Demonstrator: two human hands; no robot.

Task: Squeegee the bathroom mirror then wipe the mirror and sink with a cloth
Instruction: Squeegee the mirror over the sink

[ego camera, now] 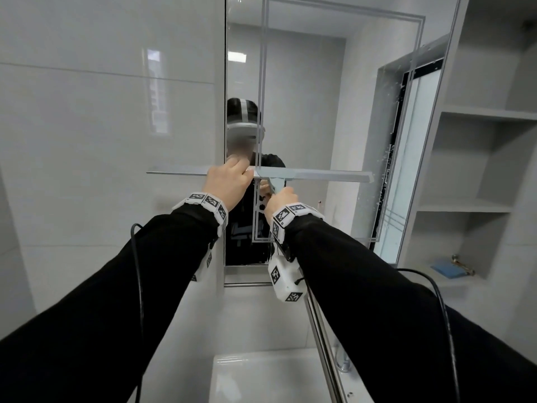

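A long light-blue squeegee (319, 175) lies horizontally against the bathroom mirror (305, 97) at about mid-height. Its left end reaches past the mirror's left edge over the tiled wall. My left hand (225, 184) holds the blade near the mirror's left edge, fingers curled over its top. My right hand (282, 200) grips the squeegee's short handle just below the blade. Water drops speckle the mirror's right side. A blue cloth (444, 269) lies on the lowest open shelf at the right. The white sink (261, 379) is below, between my arms.
Grey open shelves (479, 158) stand to the right of the mirror. A chrome faucet (343, 362) rises at the sink's right side, beside a metal rail. Glossy tiled wall (101, 141) fills the left. Cables hang from both wrists.
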